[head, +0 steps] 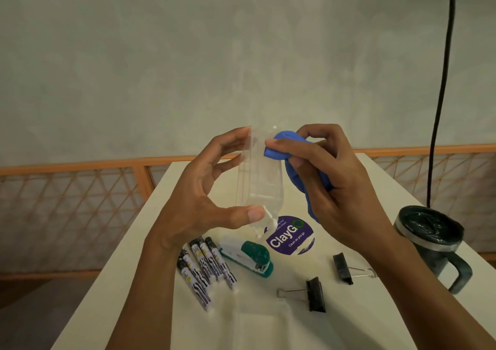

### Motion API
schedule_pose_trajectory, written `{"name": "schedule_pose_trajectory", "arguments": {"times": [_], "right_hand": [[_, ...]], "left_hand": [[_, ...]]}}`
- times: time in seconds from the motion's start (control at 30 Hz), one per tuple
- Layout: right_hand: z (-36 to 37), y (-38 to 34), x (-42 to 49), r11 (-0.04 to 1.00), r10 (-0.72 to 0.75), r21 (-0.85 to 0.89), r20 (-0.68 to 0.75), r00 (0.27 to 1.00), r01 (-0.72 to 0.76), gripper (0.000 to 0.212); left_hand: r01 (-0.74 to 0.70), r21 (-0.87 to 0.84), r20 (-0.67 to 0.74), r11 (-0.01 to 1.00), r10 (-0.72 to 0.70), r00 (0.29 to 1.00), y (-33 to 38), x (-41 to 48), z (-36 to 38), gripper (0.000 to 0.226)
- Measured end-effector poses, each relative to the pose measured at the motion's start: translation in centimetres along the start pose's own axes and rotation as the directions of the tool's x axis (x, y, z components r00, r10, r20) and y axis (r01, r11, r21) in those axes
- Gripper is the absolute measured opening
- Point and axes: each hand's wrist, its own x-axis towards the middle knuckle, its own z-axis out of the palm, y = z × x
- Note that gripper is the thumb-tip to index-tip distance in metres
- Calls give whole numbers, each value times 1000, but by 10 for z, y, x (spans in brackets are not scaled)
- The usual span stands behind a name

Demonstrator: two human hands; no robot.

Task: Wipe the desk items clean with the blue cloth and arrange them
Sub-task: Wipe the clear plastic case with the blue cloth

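My left hand [209, 188] holds a clear plastic container [261, 178] upright above the white desk [362, 309], thumb under its lower end and fingertips on its upper edge. My right hand [332, 178] grips the bunched blue cloth [298, 172] and presses it against the container's right side. On the desk below lie several black-and-white markers [206, 266] side by side, a green and white stapler [249, 257] to their right, and two black binder clips [316, 293] [343, 267].
A round purple "ClayGo" sticker [291, 238] is on the desk beyond the stapler. A dark mug with a handle [432, 242] stands at the right edge. Another clear flat piece [257, 320] lies near the front. A black cable [440, 94] hangs at the right; an orange railing [80, 167] runs behind.
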Motion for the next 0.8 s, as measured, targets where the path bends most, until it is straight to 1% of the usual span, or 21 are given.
{"name": "schedule_pose_trajectory", "arguments": {"times": [0.23, 0.4, 0.53, 0.7, 0.8], "right_hand": [[3, -7, 1, 1000, 3, -24, -11, 1000, -3, 36], [-1, -8, 0, 999, -30, 34, -20, 999, 30, 32], [-9, -5, 0, 995, -61, 79, 5, 998, 60, 29], [-18, -2, 3, 992, -88, 91, 56, 995, 83, 26], [-23, -1, 5, 993, -94, 85, 99, 991, 86, 26]], "left_hand": [[-17, -12, -15, 1000, 16, 1000, -3, 2, -5, 103], [-13, -10, -28, 1000, 13, 1000, -1, 4, -2, 103], [-10, -2, -46, 1000, 10, 999, 4, 4, 0, 104], [-2, 28, -61, 1000, 4, 998, 9, 4, -2, 109], [0, 48, -72, 999, 3, 997, 9, 4, -3, 106]]}}
